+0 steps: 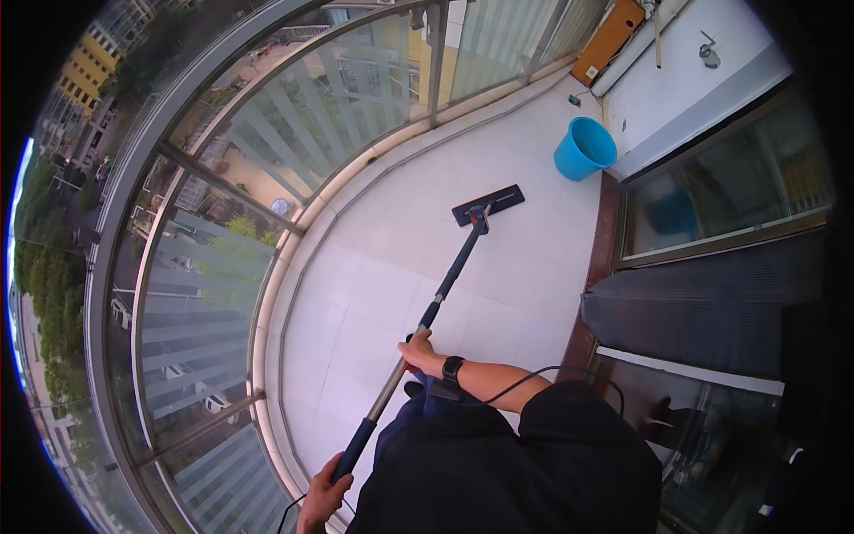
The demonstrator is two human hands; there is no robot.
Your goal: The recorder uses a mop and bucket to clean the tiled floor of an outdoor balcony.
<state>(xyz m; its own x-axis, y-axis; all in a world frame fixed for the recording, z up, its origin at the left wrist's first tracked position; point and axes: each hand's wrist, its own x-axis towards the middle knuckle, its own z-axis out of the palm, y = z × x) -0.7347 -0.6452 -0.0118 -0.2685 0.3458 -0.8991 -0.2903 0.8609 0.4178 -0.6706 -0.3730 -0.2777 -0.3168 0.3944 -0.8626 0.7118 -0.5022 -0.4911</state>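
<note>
A flat mop [489,205] with a dark rectangular head lies with that head on the pale tiled floor [427,247]. Its handle runs down towards me, part dark grip and part bare metal. My right hand [419,351], with a black band on the wrist, is closed round the metal shaft about midway. Lower down, my left hand [325,492] grips the dark end of the handle. A blue plastic bucket [585,149] stands on the floor beyond the mop head, near the wall.
A curved glass balcony railing [293,230] with striped panes bounds the left side. To the right are sliding glass doors [727,193] over a reddish stone sill [600,227], and a dark curtain or screen [687,300]. An orange-brown board [608,40] leans at the far wall by a pipe.
</note>
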